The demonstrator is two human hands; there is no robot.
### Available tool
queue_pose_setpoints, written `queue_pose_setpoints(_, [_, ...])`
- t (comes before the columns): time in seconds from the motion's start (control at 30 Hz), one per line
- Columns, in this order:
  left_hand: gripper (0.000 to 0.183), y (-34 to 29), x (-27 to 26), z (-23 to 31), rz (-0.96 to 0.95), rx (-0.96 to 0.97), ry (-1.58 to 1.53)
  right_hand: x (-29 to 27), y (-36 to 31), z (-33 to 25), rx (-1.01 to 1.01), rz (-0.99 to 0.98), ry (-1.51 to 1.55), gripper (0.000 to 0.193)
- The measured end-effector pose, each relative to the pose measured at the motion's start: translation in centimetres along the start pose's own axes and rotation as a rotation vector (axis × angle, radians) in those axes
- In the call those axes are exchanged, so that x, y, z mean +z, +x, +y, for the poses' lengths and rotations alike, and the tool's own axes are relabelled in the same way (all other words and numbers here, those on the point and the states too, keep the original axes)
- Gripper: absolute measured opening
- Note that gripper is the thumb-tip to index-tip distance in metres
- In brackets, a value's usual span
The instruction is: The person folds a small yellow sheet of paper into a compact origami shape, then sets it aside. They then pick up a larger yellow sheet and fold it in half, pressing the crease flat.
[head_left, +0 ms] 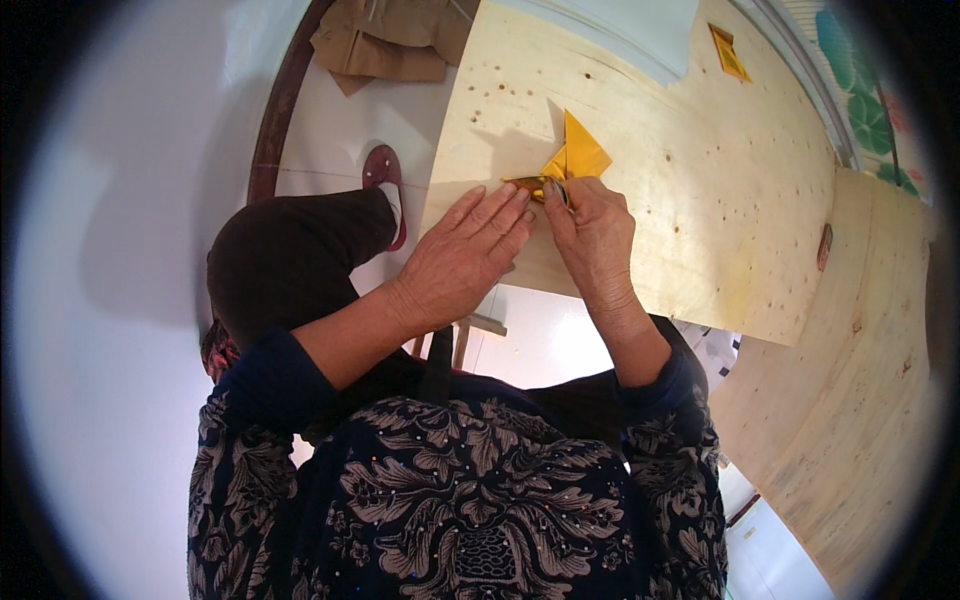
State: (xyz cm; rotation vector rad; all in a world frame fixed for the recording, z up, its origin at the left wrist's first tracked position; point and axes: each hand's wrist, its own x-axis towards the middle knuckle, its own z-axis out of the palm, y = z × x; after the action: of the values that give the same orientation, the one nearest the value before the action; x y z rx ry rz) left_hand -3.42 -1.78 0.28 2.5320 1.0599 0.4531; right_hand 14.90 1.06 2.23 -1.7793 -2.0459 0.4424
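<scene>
A piece of shiny gold paper [580, 152], folded with a pointed flap standing up, lies near the close left edge of the plywood table. My left hand [465, 245] is laid flat, fingers stretched, its fingertips resting on the paper's near left end. Closed in a pinch, my right hand [597, 225] grips the near part of the folded paper between thumb and fingers. A small dark curved edge shows beside the thumb; I cannot make out what it is. The fingers partly cover the fold.
Another folded gold paper piece [730, 53] lies at the table's far right. A pale sheet [630, 30] covers part of the far side of the plywood table [700, 220]. A small reddish-brown object [825, 247] sits by the right edge. Brown cardboard [390, 45] is on the floor, far left.
</scene>
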Motion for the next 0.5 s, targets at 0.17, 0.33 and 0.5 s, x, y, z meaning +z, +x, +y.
queue_pose_setpoints(0.17, [0.045, 1.6, -3.3, -2.0, 0.196, -0.248, -0.253, -0.4, -0.7, 0.6, -0.017, 0.053, 0.213, 0.009])
queue_pose_setpoints(0.33, [0.044, 5.1, -7.3, -1.1, 0.199, -0.193, -0.544, -5.3, -2.3, -0.4, 0.081, 0.125, 0.633, 0.01])
queue_pose_setpoints(0.5, [0.027, 6.2, -12.2, 3.6, 0.067, -0.215, -0.85, -11.5, -4.5, -3.7, 0.302, 0.145, 1.039, 0.024])
